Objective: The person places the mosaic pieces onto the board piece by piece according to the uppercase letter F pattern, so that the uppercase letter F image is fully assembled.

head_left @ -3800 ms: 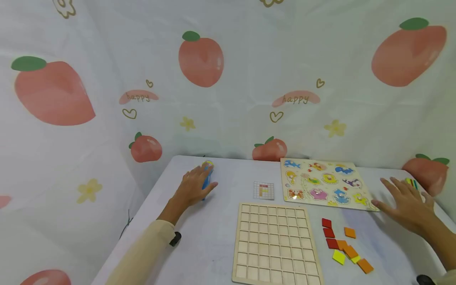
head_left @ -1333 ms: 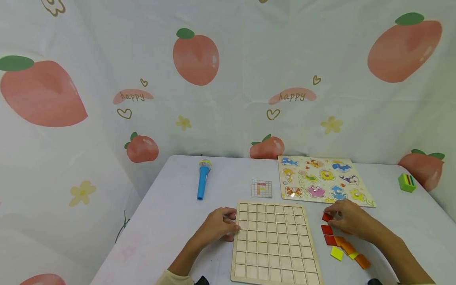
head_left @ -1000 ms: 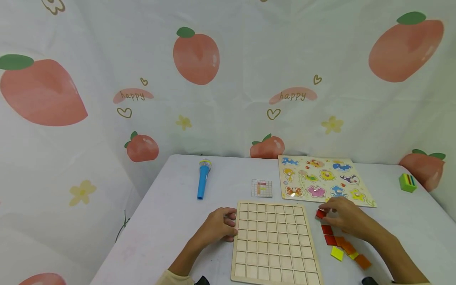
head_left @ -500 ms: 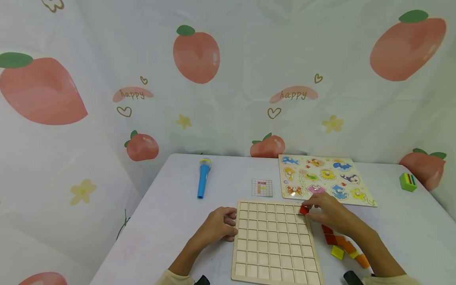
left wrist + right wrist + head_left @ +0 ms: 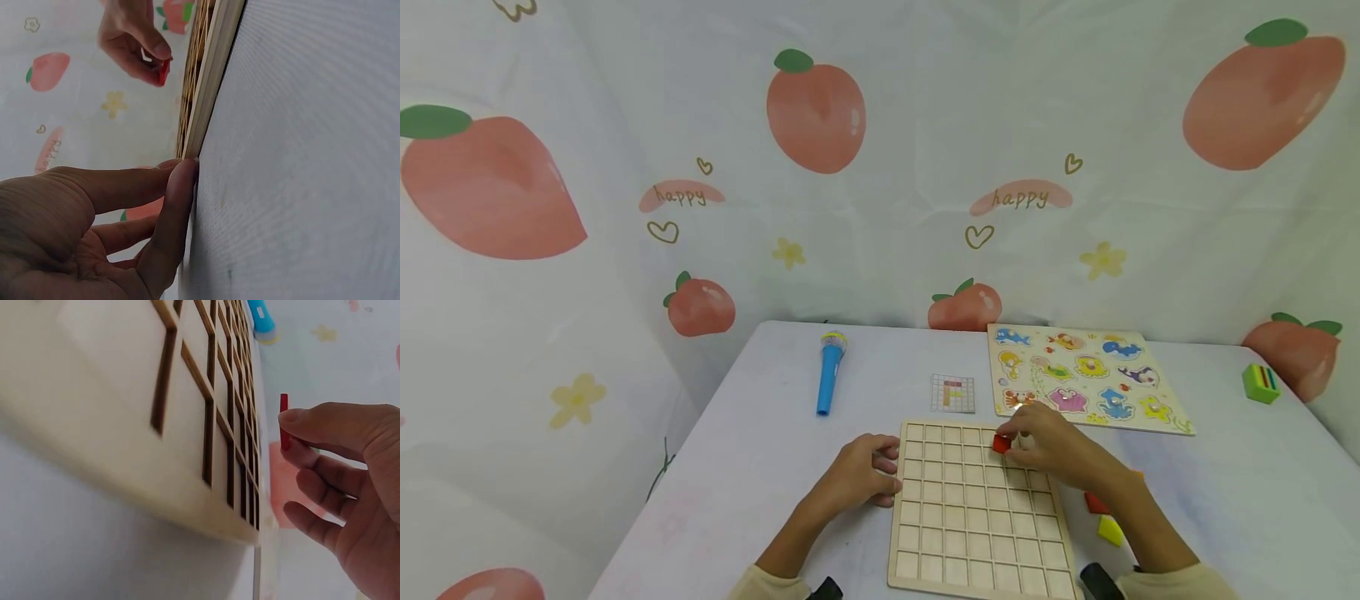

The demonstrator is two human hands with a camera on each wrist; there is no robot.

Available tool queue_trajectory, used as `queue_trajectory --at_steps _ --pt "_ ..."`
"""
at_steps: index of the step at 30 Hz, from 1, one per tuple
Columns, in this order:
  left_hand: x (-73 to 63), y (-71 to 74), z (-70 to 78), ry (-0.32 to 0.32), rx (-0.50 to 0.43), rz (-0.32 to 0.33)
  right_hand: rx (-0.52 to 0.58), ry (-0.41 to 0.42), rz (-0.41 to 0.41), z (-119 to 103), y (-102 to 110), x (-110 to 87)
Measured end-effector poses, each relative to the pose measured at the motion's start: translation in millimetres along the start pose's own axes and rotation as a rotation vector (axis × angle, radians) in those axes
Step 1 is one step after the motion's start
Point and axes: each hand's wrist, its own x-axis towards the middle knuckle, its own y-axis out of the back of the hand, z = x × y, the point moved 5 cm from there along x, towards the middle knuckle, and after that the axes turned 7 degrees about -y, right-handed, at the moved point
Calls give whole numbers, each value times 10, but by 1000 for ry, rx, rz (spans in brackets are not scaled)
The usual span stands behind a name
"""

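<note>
My right hand [image 5: 1051, 442] pinches a red square tile [image 5: 1002, 443] between thumb and fingertips, over the upper part of the wooden grid board [image 5: 982, 593]. In the right wrist view the tile [image 5: 284, 422] is seen edge-on, held apart from the grid. My left hand [image 5: 859, 473] rests at the board's left edge, its thumb and fingertips touching the side. From the left wrist view, the left hand [image 5: 119, 225] meets the board's rim [image 5: 212, 81] with fingers loosely bent. Beside the board, a yellow tile [image 5: 1110, 530] and a red tile [image 5: 1096, 503] show; my right forearm hides others.
Behind the board lies a small printed pattern card [image 5: 952, 393]. A sea-animal peg puzzle [image 5: 1097, 421] is at the back right, with a green block [image 5: 1260, 383] beyond it. A blue toy microphone [image 5: 828, 377] lies at the back left.
My right hand has left the puzzle side, picked up a red tile from the loose ones and carried it left over the board. My left hand has gone from the microphone to the board's edge.
</note>
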Motion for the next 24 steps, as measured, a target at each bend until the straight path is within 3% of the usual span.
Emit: queue_trajectory --at_steps 11,24 --pt "-15 -3 9 12 -13 -14 -13 96 -12 -210 -169 177" --pt "-21 -3 14 19 4 -11 -55 81 -38 -333 -314 326"
